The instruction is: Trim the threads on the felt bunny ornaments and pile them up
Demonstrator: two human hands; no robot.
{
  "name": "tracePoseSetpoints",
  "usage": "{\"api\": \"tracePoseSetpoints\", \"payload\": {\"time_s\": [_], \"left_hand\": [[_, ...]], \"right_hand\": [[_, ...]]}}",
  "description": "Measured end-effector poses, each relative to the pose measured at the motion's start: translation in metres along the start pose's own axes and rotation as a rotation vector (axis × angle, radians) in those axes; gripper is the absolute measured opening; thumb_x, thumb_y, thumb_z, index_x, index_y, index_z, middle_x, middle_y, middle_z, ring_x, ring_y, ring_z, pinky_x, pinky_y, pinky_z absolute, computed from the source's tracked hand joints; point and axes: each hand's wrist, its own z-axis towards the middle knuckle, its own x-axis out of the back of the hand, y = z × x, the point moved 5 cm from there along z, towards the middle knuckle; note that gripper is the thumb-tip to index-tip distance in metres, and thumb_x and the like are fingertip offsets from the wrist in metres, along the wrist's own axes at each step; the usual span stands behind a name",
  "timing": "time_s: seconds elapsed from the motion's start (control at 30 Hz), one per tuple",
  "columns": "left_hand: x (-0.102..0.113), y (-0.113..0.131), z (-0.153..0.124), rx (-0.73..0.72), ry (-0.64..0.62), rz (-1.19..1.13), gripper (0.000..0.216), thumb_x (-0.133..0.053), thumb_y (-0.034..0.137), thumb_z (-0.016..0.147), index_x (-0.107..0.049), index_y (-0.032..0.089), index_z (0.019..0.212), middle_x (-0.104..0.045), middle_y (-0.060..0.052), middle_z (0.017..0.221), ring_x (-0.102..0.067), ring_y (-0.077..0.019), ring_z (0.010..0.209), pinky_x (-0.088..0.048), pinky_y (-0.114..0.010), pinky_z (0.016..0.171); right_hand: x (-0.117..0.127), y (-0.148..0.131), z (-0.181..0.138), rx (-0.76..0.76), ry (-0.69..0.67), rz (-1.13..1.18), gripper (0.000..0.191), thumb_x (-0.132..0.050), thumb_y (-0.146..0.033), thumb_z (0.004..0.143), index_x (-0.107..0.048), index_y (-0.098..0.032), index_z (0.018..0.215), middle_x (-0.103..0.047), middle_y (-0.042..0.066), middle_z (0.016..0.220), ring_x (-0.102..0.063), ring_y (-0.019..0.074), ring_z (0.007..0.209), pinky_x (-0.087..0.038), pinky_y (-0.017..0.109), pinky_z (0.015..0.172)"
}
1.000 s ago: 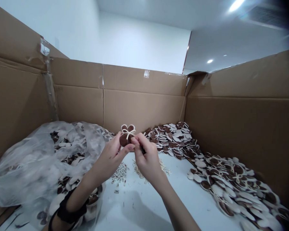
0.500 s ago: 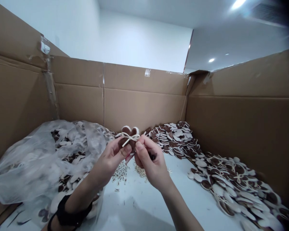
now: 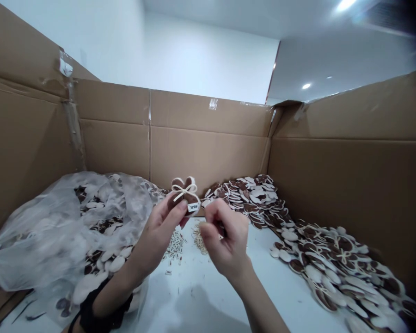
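Note:
Between the thumb and fingers of my left hand [image 3: 166, 219] is a brown fuzzy bunny-head patch [image 3: 178, 200] with a pale edge. It stands upright, ears up, with a cream bow across the base of the ears. A small white label [image 3: 193, 207] with dark lettering sits at its lower right. My right hand [image 3: 225, 236] is a short way right of the patch and does not touch it. Its fingers are curled in with the thumb against them; anything inside is hidden. Below the hands, small pale labels [image 3: 175, 247] and cream bows [image 3: 199, 238] lie in two heaps.
Cardboard walls [image 3: 208, 148] surround the white tabletop [image 3: 280, 291] at the back and sides. On the left, a clear plastic bag [image 3: 55, 222] holds many brown and white patches. Piles of similar patches [image 3: 333, 263] run along the right side and the back right.
My right hand has come away from the patch, moving right and slightly down, with its fingers curled. The white lettered label now shows on the patch. My left hand has shifted slightly left.

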Motion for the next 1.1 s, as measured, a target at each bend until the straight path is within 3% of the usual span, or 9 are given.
{"api": "tracePoseSetpoints", "payload": {"time_s": [0.13, 0.27, 0.43, 0.53, 0.67, 0.77, 0.93, 1.1], "left_hand": [[-0.004, 0.006, -0.005, -0.127, -0.033, 0.278, 0.019, -0.044, 0.036, 0.096, -0.056, 0.021, 0.094, -0.053, 0.0, 0.083, -0.048, -0.0145, 0.077, -0.039, -0.024, 0.071], [-0.005, 0.012, -0.007, -0.233, -0.016, 0.358, 0.019, -0.042, 0.033, 0.097, -0.055, 0.02, 0.09, -0.051, 0.0, 0.081, -0.047, -0.0139, 0.074, -0.039, -0.024, 0.071], [-0.003, 0.008, -0.005, -0.156, 0.02, 0.413, 0.021, -0.042, 0.033, 0.096, -0.057, 0.021, 0.105, -0.053, -0.001, 0.079, -0.049, -0.0149, 0.073, -0.041, -0.024, 0.067], [-0.004, 0.007, -0.006, -0.11, -0.035, 0.288, 0.024, -0.043, 0.036, 0.096, -0.059, 0.022, 0.107, -0.055, -0.001, 0.079, -0.05, -0.0149, 0.072, -0.043, -0.024, 0.065], [-0.005, 0.002, -0.011, 0.006, -0.176, -0.041, 0.027, -0.049, 0.042, 0.093, -0.063, 0.024, 0.107, -0.062, -0.003, 0.091, -0.057, -0.016, 0.082, -0.049, -0.023, 0.072], [-0.004, -0.002, -0.015, 0.095, -0.197, -0.131, 0.032, -0.051, 0.049, 0.091, -0.064, 0.025, 0.106, -0.064, -0.004, 0.094, -0.059, -0.0174, 0.084, -0.051, -0.025, 0.074], [-0.006, 0.006, -0.015, 0.0, -0.052, 0.05, 0.028, -0.048, 0.044, 0.093, -0.062, 0.023, 0.104, -0.062, -0.004, 0.096, -0.056, -0.0181, 0.088, -0.047, -0.025, 0.075], [-0.01, 0.014, -0.013, -0.165, 0.008, 0.282, 0.021, -0.043, 0.034, 0.096, -0.056, 0.019, 0.089, -0.053, 0.0, 0.078, -0.048, -0.0128, 0.071, -0.041, -0.022, 0.066]], "right_hand": [[-0.004, 0.006, 0.001, -0.087, -0.009, -0.065, 0.051, -0.067, -0.048, 0.079, -0.027, -0.021, 0.065, -0.027, -0.007, 0.055, -0.024, 0.0087, 0.048, -0.02, 0.024, 0.045], [-0.012, 0.016, 0.0, -0.251, -0.054, 0.068, 0.046, -0.061, -0.04, 0.086, -0.024, -0.021, 0.064, -0.026, -0.007, 0.055, -0.023, 0.009, 0.049, -0.02, 0.023, 0.044], [-0.018, 0.019, -0.001, -0.26, -0.201, 0.056, 0.026, -0.041, -0.027, 0.095, -0.036, -0.021, 0.07, -0.033, -0.006, 0.056, -0.03, 0.0093, 0.048, -0.024, 0.024, 0.047], [-0.016, 0.016, 0.0, -0.211, -0.237, 0.092, 0.03, -0.039, -0.028, 0.096, -0.032, -0.021, 0.068, -0.03, -0.006, 0.054, -0.027, 0.009, 0.045, -0.022, 0.024, 0.045], [-0.016, 0.01, -0.003, -0.239, -0.207, 0.311, 0.041, -0.037, -0.041, 0.098, -0.03, -0.021, 0.062, -0.028, -0.005, 0.052, -0.026, 0.0093, 0.044, -0.023, 0.025, 0.042], [-0.017, 0.007, -0.008, -0.281, -0.134, 0.419, 0.043, -0.034, -0.043, 0.099, -0.032, -0.021, 0.063, -0.029, -0.005, 0.051, -0.026, 0.0089, 0.042, -0.024, 0.024, 0.041], [-0.008, 0.003, -0.01, -0.178, 0.057, 0.206, 0.039, -0.037, -0.038, 0.1, -0.031, -0.021, 0.064, -0.029, -0.004, 0.054, -0.029, 0.0103, 0.045, -0.024, 0.024, 0.042], [-0.007, 0.0, -0.004, -0.043, 0.038, -0.014, 0.044, -0.051, -0.05, 0.091, -0.029, -0.022, 0.067, -0.029, -0.006, 0.056, -0.027, 0.0093, 0.046, -0.024, 0.025, 0.044]]}}
